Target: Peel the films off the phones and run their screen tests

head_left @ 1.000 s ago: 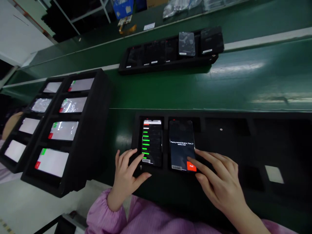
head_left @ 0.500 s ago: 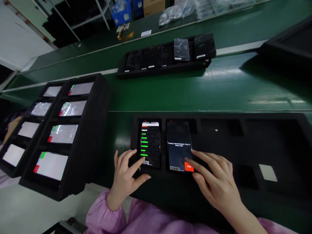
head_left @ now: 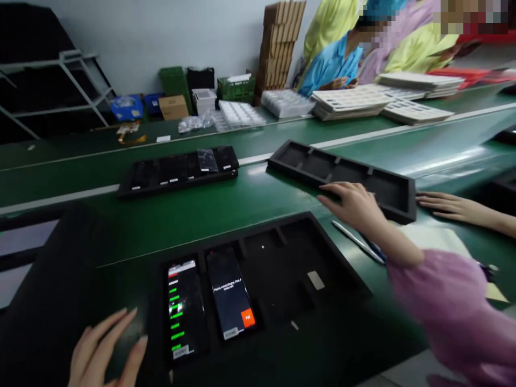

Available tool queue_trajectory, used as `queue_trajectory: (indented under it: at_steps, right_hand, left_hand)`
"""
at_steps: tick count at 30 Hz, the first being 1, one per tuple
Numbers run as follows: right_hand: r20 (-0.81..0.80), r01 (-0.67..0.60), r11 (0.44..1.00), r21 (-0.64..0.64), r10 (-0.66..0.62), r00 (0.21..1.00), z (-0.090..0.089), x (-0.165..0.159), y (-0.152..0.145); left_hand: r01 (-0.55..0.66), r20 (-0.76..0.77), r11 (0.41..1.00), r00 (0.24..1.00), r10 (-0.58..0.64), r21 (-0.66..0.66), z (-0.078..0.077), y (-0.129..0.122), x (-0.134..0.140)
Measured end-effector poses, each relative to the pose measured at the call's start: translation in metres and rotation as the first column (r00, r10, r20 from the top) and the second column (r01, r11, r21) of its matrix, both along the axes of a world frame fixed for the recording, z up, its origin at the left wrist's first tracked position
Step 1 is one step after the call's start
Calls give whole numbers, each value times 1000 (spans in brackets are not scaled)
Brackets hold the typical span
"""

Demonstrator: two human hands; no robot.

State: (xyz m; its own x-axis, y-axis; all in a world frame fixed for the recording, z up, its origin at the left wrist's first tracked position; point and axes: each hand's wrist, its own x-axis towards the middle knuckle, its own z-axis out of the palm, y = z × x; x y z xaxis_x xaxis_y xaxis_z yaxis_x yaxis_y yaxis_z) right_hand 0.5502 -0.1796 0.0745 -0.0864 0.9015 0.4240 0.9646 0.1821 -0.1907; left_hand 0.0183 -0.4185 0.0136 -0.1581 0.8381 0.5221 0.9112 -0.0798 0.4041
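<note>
My left hand (head_left: 107, 352), fingers spread and holding nothing, is at the lower left beside a black tray (head_left: 342, 263). Two smartphones lie in that tray's left slots. The left smartphone (head_left: 185, 312) shows lines of green text; the right smartphone (head_left: 229, 293) shows white text and a red "Fail" button. My right hand (head_left: 355, 207) reaches out over the near side of a second black tray (head_left: 278, 167), thumb and fingers apart. Whether it touches that tray is unclear. Another person's hand (head_left: 455, 207) lies flat by the tray's right end.
A long black tray (head_left: 177, 188) with several phones stands at the back left. Black stacked trays (head_left: 52, 263) with lit screens rise at the left edge. A pen (head_left: 357, 242) and papers (head_left: 439, 242) lie under my right forearm. Co-workers stand behind stacked pale trays (head_left: 350, 102).
Both hands have left the phones: the right went up and right to the second tray, the left moved down and left. The view has swung right, bringing another person's hand into sight.
</note>
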Motion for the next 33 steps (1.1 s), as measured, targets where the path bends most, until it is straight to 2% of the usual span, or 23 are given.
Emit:
queue_trajectory:
  at_steps: [3, 4, 5, 7, 10, 12, 14, 18, 21, 24, 27, 30, 33]
  right_hand:
    - [6, 125, 990, -67, -125, 992, 3, 51, 65]
    - [13, 160, 983, -90, -159, 987, 1, 61, 79]
    - [18, 197, 975, -102, -197, 980, -1, 69, 88]
    - [36, 246, 961, -124, -244, 969, -4, 80, 98]
    - [52, 295, 952, -84, -292, 955, 2, 86, 104]
    - [59, 259, 965, -37, -257, 965, 11, 72, 111]
    - [77, 150, 989, 14, -151, 986, 23, 41, 123]
    - [142, -113, 985, 133, 93, 986, 47, -48, 152]
    - [220, -265, 940, 216, 217, 951, 53, -95, 163]
    - [286, -349, 898, 268, 271, 919, 44, -109, 162]
    - [298, -354, 896, 268, 272, 915, 32, -116, 159]
    - [296, -383, 904, 188, 320, 900, 22, -152, 166]
    - [292, -473, 878, 76, 434, 852, 12, -227, 182]
  left_hand:
    - [12, 227, 1000, 974, -7, -22, 33, 75, -1]
    - [51, 344, 997, 939, -28, -58, 42, 99, 1]
    - [87, 382, 993, 923, -53, -73, 48, 122, 3]
    - [155, 432, 983, 896, -97, -101, 55, 158, 9]
    - [248, 454, 958, 877, -160, -142, 54, 199, 21]
    - [270, 451, 946, 877, -164, -182, 53, 230, 28]
    - [230, 433, 947, 894, -114, -225, 54, 275, 31]
    - [22, 374, 960, 923, 87, -278, 60, 381, 42]
    - [-118, 370, 940, 898, 239, -321, 58, 438, 55]
    - [-193, 377, 914, 865, 330, -357, 50, 461, 46]
    - [-251, 361, 901, 852, 378, -353, 48, 459, -1]
    - [-341, 321, 883, 838, 441, -322, 65, 445, -64]
    - [-415, 263, 862, 832, 489, -290, 87, 431, -111]
